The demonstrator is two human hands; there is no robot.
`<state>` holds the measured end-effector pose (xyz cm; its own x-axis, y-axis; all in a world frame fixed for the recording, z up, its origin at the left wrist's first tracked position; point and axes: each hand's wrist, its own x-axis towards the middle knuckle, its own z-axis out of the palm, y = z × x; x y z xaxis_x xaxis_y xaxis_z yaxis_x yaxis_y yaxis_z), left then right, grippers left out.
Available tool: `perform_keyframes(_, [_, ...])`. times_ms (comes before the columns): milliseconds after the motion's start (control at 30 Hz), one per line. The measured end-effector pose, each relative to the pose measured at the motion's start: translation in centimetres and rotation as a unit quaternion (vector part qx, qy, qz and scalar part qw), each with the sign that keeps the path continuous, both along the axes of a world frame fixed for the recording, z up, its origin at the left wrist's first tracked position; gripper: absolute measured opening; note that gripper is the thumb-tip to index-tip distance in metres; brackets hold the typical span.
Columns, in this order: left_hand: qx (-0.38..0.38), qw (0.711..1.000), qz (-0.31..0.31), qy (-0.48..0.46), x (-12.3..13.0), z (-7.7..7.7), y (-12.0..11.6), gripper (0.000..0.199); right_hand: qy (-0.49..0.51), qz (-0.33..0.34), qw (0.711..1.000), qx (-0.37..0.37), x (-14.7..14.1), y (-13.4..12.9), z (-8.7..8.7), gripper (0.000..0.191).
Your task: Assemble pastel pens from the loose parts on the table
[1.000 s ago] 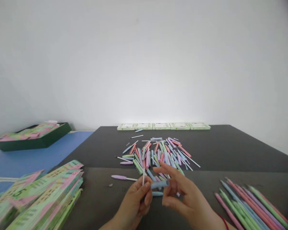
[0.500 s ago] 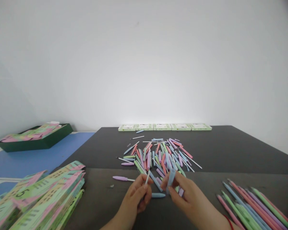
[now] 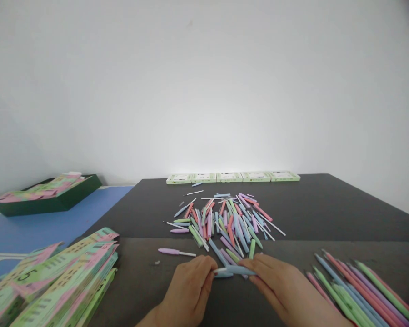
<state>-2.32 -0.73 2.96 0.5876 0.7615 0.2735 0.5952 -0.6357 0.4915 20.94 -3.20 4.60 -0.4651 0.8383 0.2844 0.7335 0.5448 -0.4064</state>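
My left hand [image 3: 192, 286] pinches a thin white pen refill [image 3: 220, 270] that points to the right. Opposite it, my right hand [image 3: 276, 281] grips a light blue pen barrel [image 3: 239, 270] between thumb and fingers. The refill's visible end meets the barrel's left end; how far it goes inside is hidden. Another blue pen piece [image 3: 224, 275] lies on the table just behind, partly covered. Beyond both hands spreads a heap of pastel pen parts [image 3: 225, 222] with white refills among them. To the left lies a purple pen part [image 3: 168, 251] with a white refill sticking out.
Several flat green-and-white boxes [image 3: 229, 177] line the table's back edge. Folded printed cartons [image 3: 64, 277] stack at the left front. Long coloured pens [image 3: 364, 295] lie at the right front. A dark green tray [image 3: 68, 200] holding printed cartons stands on a blue surface [image 3: 105, 202].
The refill and the blue barrel, held apart before, have come together end to end. Both hands have turned so their backs face up, and the barrel has tipped from upright to level.
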Motion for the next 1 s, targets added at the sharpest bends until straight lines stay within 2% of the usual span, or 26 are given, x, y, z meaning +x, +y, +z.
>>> perform_keyframes(167, [0.034,0.996,-0.007,0.084,0.5,0.3,-0.4,0.013,-0.049,0.022,0.999,-0.001,-0.4,0.1,-0.5,0.034])
perform_keyframes(267, [0.029,0.991,-0.013,0.127,0.9,0.2,-1.0,0.022,-0.074,0.032,0.996,-0.033,-1.0,0.0,-0.7,0.031])
perform_keyframes(367, [0.021,0.988,-0.026,0.153,1.1,-0.1,-1.4,0.034,-0.100,0.012,0.992,-0.074,-1.5,-0.2,-0.5,0.023])
perform_keyframes(500, [-0.011,0.984,-0.043,0.174,1.1,-0.2,-1.6,0.040,-0.114,0.019,0.989,-0.097,-1.6,-0.2,-0.1,0.015])
perform_keyframes(667, [-0.057,0.979,-0.047,0.189,1.3,0.1,-1.4,0.032,-0.053,0.018,0.988,-0.147,-1.1,-0.2,-0.3,0.009])
perform_keyframes(867, [-0.067,0.976,-0.055,0.202,1.3,0.6,-1.3,0.024,0.052,0.016,0.969,-0.240,-1.0,-0.3,-0.6,0.006])
perform_keyframes(1000, [-0.065,0.976,-0.051,0.203,1.2,0.6,-1.2,0.022,0.084,0.006,0.962,-0.260,-1.3,-0.3,-1.0,0.005])
